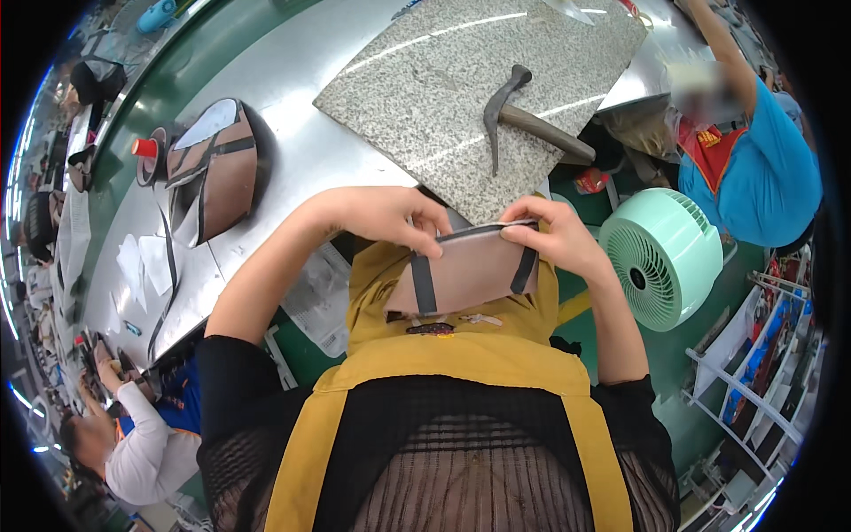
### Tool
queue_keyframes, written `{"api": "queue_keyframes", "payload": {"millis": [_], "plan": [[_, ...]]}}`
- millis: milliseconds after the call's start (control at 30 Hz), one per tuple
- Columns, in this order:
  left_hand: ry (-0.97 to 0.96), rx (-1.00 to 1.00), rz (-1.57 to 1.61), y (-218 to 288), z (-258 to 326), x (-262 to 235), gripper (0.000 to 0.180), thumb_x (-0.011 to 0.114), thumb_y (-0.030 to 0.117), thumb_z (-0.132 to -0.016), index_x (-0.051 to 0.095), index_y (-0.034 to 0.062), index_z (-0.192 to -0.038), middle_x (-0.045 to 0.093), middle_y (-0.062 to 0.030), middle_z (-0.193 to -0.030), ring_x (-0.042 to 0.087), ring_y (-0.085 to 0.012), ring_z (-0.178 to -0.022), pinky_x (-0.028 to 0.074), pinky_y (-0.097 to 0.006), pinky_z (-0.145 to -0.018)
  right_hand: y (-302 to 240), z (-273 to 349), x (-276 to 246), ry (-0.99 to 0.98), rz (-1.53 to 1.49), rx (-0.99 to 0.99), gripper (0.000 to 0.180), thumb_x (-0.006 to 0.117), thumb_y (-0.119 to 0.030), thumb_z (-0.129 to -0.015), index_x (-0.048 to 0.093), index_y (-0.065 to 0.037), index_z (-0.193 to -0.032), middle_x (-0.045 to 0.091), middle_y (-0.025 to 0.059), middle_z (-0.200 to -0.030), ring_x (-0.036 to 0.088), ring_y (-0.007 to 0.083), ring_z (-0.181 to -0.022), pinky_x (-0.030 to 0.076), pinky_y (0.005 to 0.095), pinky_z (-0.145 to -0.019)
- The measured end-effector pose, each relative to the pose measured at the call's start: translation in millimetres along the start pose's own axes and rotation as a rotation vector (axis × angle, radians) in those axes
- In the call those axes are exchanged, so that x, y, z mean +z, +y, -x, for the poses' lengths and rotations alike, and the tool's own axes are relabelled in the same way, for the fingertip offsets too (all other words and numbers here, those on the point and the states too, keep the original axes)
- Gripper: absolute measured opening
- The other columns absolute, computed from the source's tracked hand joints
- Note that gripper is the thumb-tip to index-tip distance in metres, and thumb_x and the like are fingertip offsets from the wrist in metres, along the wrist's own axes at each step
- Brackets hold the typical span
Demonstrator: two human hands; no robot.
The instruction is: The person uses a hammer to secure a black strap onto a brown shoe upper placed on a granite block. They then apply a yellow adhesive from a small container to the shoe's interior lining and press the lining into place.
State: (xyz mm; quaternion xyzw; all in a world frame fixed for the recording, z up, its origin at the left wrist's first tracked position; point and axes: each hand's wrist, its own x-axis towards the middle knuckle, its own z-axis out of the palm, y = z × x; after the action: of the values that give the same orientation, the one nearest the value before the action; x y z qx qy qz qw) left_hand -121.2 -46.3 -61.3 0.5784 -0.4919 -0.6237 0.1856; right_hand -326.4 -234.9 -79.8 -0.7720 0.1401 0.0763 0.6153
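We see our left hand (390, 217) and our right hand (545, 232) both pinched tight on one flat brown leather piece (465, 279). The fingers of each hand are closed on its top edge, the left hand at the left corner and the right hand at the right corner. The piece hangs down from our two hands, in front of our yellow apron (461, 355). It has two dark strips on it, one near each hand, and a dark band along the top. Just past our hands lies one grey stone slab (443, 89) on the metal table (292, 151). One hammer (523, 115) rests on the slab, well apart from our fingers. Far to the left of our left hand sits one pile of the same brown pieces (217, 168). To the right of our right hand, near it, stands one light green fan (665, 257). We count two other people, one in blue (753, 168) beyond the fan and one in white (146, 443) low on the left.
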Motion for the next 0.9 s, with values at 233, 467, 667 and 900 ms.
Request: {"api": "queue_keyframes", "payload": {"millis": [233,467,667,900], "plan": [[0.357,0.082,-0.154,8.9,-20.6,18.6,0.026,0.062,0.031,-0.090,0.063,0.0053,-0.091,0.061,-0.0074,-0.079,0.059,-0.0187,-0.076,0.046,-0.031,-0.070,7.9,-0.4,-22.9,0.120,0.158,-0.056,0.022,0.070,-0.017,-0.081,0.063,0.000,-0.092,0.065,0.0045,-0.083,0.059,0.0127,-0.080,0.046,0.0269,-0.075],[0.668,-0.013,-0.326,18.5,-18.8,27.6,0.015,0.065,0.026,-0.084,0.064,0.0106,-0.087,0.059,-0.0062,-0.077,0.060,-0.0233,-0.073,0.047,-0.034,-0.065,2.2,-4.1,-17.9,0.241,0.186,-0.053,0.023,0.073,-0.021,-0.078,0.063,-0.002,-0.088,0.064,0.0075,-0.082,0.061,0.0188,-0.079,0.046,0.0288,-0.072],[0.793,0.055,-0.555,11.7,-30.6,32.6,0.014,0.063,0.023,-0.085,0.062,0.0107,-0.090,0.062,-0.0048,-0.085,0.061,-0.0236,-0.082,0.050,-0.036,-0.069,13.2,-9.9,-13.6,0.340,0.477,-0.134,0.020,0.072,-0.017,-0.077,0.064,-0.004,-0.089,0.055,0.0060,-0.090,0.056,0.0227,-0.086,0.044,0.0320,-0.077],[0.774,0.077,-0.477,12.7,-33.2,30.6,0.014,0.061,0.022,-0.085,0.064,0.0106,-0.093,0.062,-0.0055,-0.087,0.061,-0.0253,-0.083,0.050,-0.036,-0.070,7.0,-11.7,-12.9,0.321,0.565,-0.082,0.022,0.072,-0.023,-0.077,0.065,-0.006,-0.088,0.057,0.0046,-0.091,0.055,0.0245,-0.089,0.043,0.0345,-0.079]]}}
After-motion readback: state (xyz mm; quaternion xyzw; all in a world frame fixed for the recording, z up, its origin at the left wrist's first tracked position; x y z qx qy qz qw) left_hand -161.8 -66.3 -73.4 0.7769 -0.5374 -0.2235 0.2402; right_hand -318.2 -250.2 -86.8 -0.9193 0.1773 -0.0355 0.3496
